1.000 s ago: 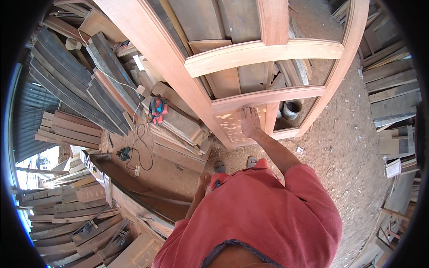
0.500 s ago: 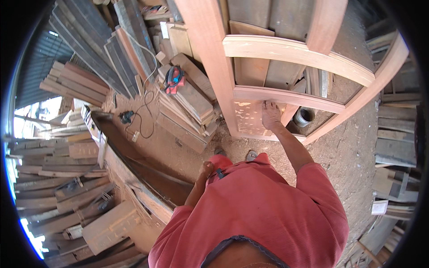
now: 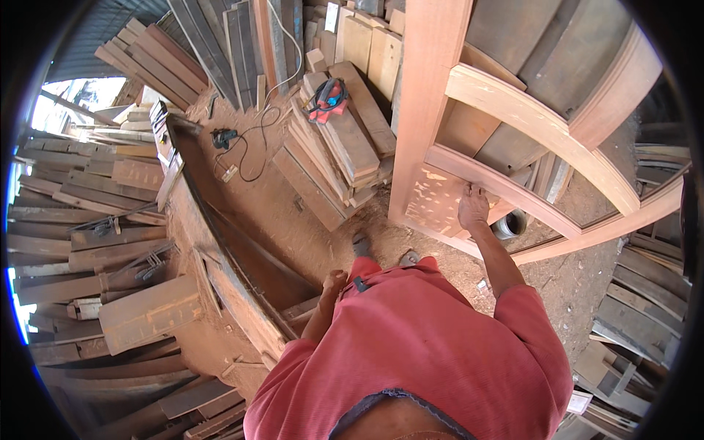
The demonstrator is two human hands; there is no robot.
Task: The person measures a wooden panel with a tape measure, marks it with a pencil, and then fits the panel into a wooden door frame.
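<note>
A large wooden door frame (image 3: 418, 95) stands ahead on the right, with a pale curved rail (image 3: 546, 117) and a pinkish lower rail (image 3: 506, 180) across it. Below the lower rail is a brown panel (image 3: 434, 199) mottled with light patches. My right hand (image 3: 474, 208) lies on that panel near its right side, fingers stretched up to the lower rail's edge; no tool shows under it. My left hand (image 3: 335, 281) hangs by my left hip with its fingers curled closed. Whether anything is inside them is hidden.
A red and black power tool (image 3: 328, 103) rests on stacked planks (image 3: 345, 147). Another corded tool (image 3: 224, 138) lies on the dusty floor with its cable. A long wooden trough-like piece (image 3: 220, 242) runs along my left. A bucket (image 3: 510, 224) stands behind the frame. Lumber piles line both sides.
My view has turned to the right, so the frame and planks sit differently in it. My right hand remains on the panel, its fingers closer to the lower rail. The left hand stays by my hip.
</note>
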